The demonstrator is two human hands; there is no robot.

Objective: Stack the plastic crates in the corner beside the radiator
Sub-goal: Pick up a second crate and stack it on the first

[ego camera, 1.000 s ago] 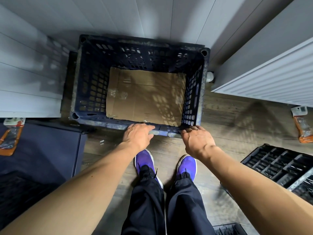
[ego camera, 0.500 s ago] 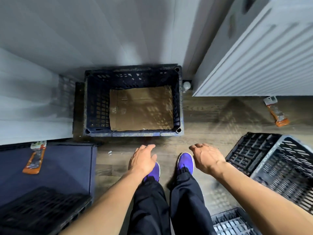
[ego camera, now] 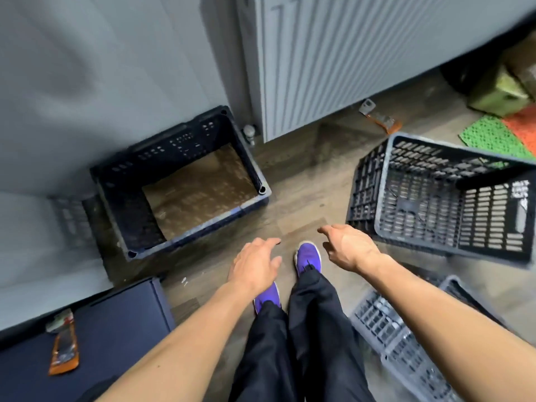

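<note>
Left hand (ego camera: 255,265) and right hand (ego camera: 346,246) loose and empty, blue crate (ego camera: 200,229) beyond the left, black crate (ego camera: 420,204) beside the right.

The wood-look floor (ego camera: 304,175) is carrying three crates. A dark blue crate (ego camera: 203,229) is sitting upright in the corner, just left of the radiator (ego camera: 333,68). A black crate (ego camera: 420,210) is lying tilted out in front of the radiator, and a grey crate (ego camera: 385,329) is lying farther out from it. An orange packet (ego camera: 380,120) is lying below the radiator's lower edge. A green mat (ego camera: 490,137) is lying off its right end.
</note>
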